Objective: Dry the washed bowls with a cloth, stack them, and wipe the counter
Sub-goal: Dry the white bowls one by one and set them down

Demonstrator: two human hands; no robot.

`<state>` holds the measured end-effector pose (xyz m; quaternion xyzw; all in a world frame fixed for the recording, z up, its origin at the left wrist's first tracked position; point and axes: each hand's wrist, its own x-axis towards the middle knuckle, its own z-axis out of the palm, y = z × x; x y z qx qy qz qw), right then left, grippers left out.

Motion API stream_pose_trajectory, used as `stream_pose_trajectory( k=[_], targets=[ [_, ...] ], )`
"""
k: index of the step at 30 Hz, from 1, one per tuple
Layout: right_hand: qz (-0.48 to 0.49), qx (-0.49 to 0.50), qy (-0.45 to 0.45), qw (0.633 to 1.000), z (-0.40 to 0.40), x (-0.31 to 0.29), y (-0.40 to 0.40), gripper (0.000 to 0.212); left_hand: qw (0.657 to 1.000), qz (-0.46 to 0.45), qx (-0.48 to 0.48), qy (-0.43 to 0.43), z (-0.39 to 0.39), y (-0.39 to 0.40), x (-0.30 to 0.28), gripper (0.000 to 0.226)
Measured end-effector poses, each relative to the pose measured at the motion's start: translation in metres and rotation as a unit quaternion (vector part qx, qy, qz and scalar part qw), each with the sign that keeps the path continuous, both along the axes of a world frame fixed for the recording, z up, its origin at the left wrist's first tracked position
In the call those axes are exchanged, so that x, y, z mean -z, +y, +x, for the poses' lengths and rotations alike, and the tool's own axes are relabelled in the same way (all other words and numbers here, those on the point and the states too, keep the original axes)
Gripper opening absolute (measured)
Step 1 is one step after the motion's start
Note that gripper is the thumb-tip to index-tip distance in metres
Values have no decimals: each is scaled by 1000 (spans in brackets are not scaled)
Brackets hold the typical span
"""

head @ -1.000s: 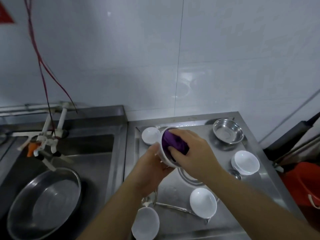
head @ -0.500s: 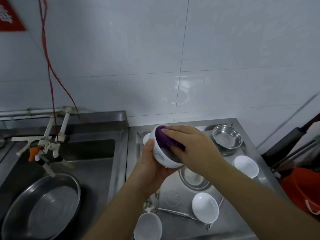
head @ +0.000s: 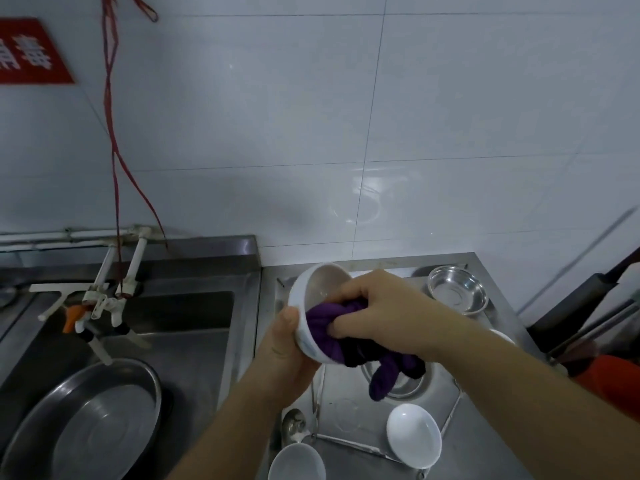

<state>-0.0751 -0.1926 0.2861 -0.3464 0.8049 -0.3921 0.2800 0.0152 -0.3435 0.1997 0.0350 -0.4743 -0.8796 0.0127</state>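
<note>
Far left of both hands: steel sink (head: pixel 194 327) holding a wide metal basin (head: pixel 86 424), taps above.

Under and beyond the hands: steel counter (head: pixel 349 400), not yet wiped by the look of it, with bowls scattered singly, none stacked.

Up and to the right of the right hand: small steel dish (head: pixel 457 289), empty.

Held up above the counter, tilted mouth toward the right: white bowl (head: pixel 304 327), the one being dried. Rolled since a second ago, so the upper inside wall now lies bare and the rim faces more sideways.

Below the right wrist, near the front edge: another white bowl (head: pixel 414 434), upright, apart from everything. A third bowl (head: pixel 296 462) below the left forearm, cut off by the frame.

Purple cloth (head: pixel 329 327): previously bunched wholly inside the bowl, now pulled partly out, one tail dangling below the rim.

Left hand (head: pixel 284 351): clamped on the bowl's outer wall, thumb along the side.

Right hand (head: pixel 377 310): fingers curled tight round the cloth, pressing it against the lower inside.

Judgement: inside nearly wiped through; outside and base probably next, then set down as the start of a stack. Most of the task remaining.
</note>
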Motion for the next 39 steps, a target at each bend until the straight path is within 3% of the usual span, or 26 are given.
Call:
stream_pose_trajectory(
  k=[4, 7, 10, 13, 18, 21, 24, 28, 32, 35, 37, 39],
  targets=[
    [-160, 93, -99, 978, 11, 20, -10, 26, 998, 66, 6, 5, 4, 5, 1, 83],
    [-215, 143, 11, 966, 16, 29, -19, 27, 996, 90, -7, -16, 2, 13, -2, 83],
    [-158, 185, 182, 953, 16, 28, -24, 26, 996, 86, -24, -29, 3, 16, 1, 82],
    [-72, 115, 343, 930, 11, 23, -27, 31, 994, 93, -37, -35, 2, 14, 3, 95],
    [88, 27, 362, 928, 2, 1, -27, 21, 996, 7, -74, -39, -2, 5, 0, 123],
    [119, -29, 304, 945, 3, -10, -19, 19, 996, -41, -74, -27, -2, -1, -3, 128],
    [70, -62, 226, 970, 7, -12, -13, 18, 996, -29, -74, -37, 0, -1, -5, 137],
    [-86, 49, 77, 992, 5, 3, -13, 13, 998, 15, -63, -21, 2, 11, -5, 131],
    [-152, 239, -38, 958, 13, 26, -21, 13, 998, 5, -61, -21, 0, 16, 1, 126],
    [-135, 311, -150, 929, 12, 35, -22, 12, 982, -177, -72, -2, 2, 2, 12, 107],
    [-171, 331, -325, 869, 8, 37, -17, 17, 947, -317, -43, 22, 4, -12, 15, 102],
    [-187, 301, -444, 823, 7, 37, -9, 38, 914, -405, -6, 38, 4, -24, 17, 106]
  ],
)
